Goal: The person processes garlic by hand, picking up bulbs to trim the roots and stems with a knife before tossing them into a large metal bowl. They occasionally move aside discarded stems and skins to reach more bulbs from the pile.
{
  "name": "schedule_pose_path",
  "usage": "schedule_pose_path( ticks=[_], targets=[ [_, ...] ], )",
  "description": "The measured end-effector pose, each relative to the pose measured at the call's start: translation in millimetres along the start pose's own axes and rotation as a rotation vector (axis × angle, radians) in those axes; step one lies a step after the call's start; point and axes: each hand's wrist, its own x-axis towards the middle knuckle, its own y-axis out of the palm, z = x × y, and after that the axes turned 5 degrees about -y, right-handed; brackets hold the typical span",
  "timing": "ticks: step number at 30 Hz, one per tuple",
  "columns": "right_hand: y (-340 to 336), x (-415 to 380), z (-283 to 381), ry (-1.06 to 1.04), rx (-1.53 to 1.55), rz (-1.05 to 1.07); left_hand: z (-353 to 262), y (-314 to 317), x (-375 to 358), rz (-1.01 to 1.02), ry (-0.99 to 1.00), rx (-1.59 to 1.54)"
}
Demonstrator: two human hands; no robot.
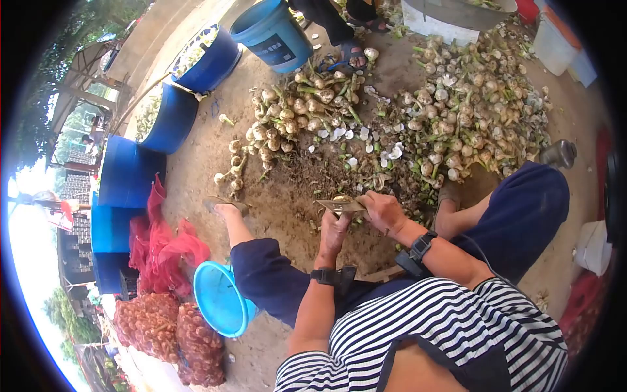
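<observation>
My right hand [384, 212] is closed around the end of a flat, dull metal blade [353, 206], like a knife's. My left hand [334, 228] is closed just below the blade, its fingers wrapped at a garlic bulb [341, 198], which shows pale above the blade and is partly hidden. Both hands meet in front of my knees. Beyond them lies a heap of garlic with stems [307, 104], and a larger garlic heap [477, 111] spreads to the right. Cut stems and white peelings [392, 153] litter the ground between.
Blue tubs [134, 173] line the left side, some holding garlic. A light blue bucket [215, 300] stands by my left knee, near red netting [160, 245] and filled mesh sacks [196, 346]. Another person's sandalled foot [354, 55] is by a blue bucket [274, 39]. A metal canister [558, 154] lies right.
</observation>
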Motion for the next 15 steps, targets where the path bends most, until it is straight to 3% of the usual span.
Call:
schedule_pose_path(
  ticks=[2, 5, 7, 9, 10, 13, 15],
  targets=[
    [8, -9, -10, 0.004, -0.015, -0.024, -5, 3, -10, 0.053, 0.023, -0.112],
    [20, -50, -81, 0.685, -0.078, 0.468, -26, 13, -29, 0.155, 0.121, -0.190],
    [17, -36, -71, 0.702, 0.035, 0.317, -53, 16, -34, 0.191, 0.169, -0.216],
    [8, -23, -58, 0.663, 0.104, 0.235, -42, -18, -12, 0.081, 0.405, 0.527],
    [2, -17, -48, 0.619, 0.130, 0.232, -51, -24, -17, -0.048, 0.416, 0.667],
    [-12, 2, -22, 0.518, 0.173, 0.219, -28, -35, -20, -0.045, 0.036, -0.118],
    [-17, 16, -10, 0.436, 0.177, 0.167, -11, -31, -15, -0.101, -0.006, -0.347]
  ],
)
